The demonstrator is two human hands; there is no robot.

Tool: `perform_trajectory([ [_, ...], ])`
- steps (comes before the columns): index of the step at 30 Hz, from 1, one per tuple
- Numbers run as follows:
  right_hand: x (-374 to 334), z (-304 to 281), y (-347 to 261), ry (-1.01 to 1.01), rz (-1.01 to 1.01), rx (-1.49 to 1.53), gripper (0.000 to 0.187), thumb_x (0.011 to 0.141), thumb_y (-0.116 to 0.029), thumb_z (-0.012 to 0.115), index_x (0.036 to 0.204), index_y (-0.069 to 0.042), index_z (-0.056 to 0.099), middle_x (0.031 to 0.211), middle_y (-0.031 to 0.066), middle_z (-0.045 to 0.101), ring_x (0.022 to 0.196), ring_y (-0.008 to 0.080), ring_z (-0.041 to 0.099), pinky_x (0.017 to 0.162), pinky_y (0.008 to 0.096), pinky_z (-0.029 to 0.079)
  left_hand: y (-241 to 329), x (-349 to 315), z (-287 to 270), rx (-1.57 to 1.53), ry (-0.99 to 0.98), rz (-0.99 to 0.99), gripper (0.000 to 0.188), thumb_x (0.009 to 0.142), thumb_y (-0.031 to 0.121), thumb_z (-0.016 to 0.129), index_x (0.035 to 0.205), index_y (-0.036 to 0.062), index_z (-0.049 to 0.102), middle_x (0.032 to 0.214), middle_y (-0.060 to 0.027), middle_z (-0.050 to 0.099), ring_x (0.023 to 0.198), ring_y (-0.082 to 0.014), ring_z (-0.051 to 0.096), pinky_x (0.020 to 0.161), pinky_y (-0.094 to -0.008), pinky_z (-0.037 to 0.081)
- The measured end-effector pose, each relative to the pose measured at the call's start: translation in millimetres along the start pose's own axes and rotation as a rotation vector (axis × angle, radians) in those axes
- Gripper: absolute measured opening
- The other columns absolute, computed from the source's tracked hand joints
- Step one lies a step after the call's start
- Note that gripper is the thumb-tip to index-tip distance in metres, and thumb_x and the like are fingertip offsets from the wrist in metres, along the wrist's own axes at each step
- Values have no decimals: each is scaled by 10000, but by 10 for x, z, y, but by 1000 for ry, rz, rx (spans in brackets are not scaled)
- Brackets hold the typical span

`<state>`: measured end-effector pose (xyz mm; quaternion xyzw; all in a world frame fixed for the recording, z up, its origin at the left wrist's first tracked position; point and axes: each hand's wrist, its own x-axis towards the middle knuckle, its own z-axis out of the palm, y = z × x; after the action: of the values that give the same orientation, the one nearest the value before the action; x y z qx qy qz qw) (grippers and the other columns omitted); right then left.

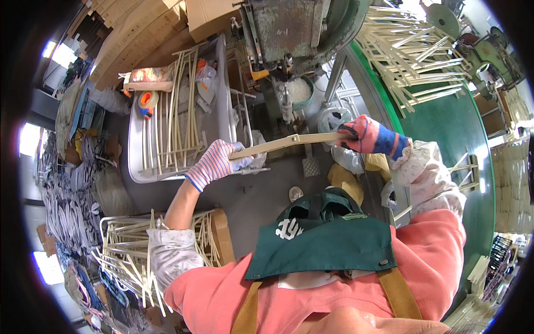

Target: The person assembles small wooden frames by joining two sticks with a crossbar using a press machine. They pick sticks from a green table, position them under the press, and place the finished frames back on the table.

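Your left hand [214, 163] and right hand [370, 136] each grip one end of a pale wooden strip [289, 142], held level before the green machine [286, 28]. Its middle seems to sit just under the machine's head. A grey tray [136, 161] of sticks lies to your left.

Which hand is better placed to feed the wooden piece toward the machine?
Probably the right hand: it grips the curved wooden piece at the end nearest the green machine. The left hand holds the far end, beside the grey tray.

Tray [136, 167] w/ sticks [178, 111] left of machine [289, 28]
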<state>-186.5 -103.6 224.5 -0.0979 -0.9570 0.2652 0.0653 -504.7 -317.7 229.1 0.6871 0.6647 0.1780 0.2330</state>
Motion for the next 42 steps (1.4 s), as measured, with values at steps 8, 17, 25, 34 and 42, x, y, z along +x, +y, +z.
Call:
perform_trajectory([
  [8, -549, -303, 91, 57, -69, 89, 234, 748, -174, 702, 916, -26, 634, 654, 151, 561, 596, 336, 547, 542, 354, 434, 645, 18, -114, 82, 13, 105, 311, 794, 313, 686, 820, 8, 635, 558, -166, 532, 475, -294, 510, 499, -345, 417],
  [17, -1684, 22, -104, 678, -155, -448, 350, 566, -11, 615, 916, -22, 622, 792, 109, 598, 658, 283, 601, 541, 358, 493, 1539, -238, 805, 418, 638, 247, 206, 728, 249, 716, 826, 105, 607, 655, -60, 591, 598, -250, 591, 579, -378, 462],
  [25, -2298, 253, -419, 399, -255, -415, 497, 566, -158, 787, 997, 26, 624, 778, 86, 586, 637, 239, 599, 508, 316, 519, 1697, -1040, 1298, 158, 160, 101, 312, 705, 306, 743, 816, 59, 590, 669, -90, 570, 572, -288, 549, 541, -384, 427],
  [34, -1942, 126, -83, 201, -190, -273, 371, 625, -102, 678, 982, -17, 623, 834, 126, 592, 754, 283, 604, 587, 351, 517, 1485, -805, 1345, 171, 226, 3, 332, 701, 331, 749, 833, 52, 627, 684, -88, 592, 581, -270, 547, 545, -376, 441],
  [42, -866, -346, 572, -44, 118, 154, 251, 772, -165, 685, 967, -19, 622, 760, 154, 629, 692, 267, 613, 663, 312, 484, 1086, 99, 546, -321, -22, -306, 342, 800, 287, 713, 943, -10, 621, 709, 17, 587, 680, -44, 494, 603, -217, 429],
])
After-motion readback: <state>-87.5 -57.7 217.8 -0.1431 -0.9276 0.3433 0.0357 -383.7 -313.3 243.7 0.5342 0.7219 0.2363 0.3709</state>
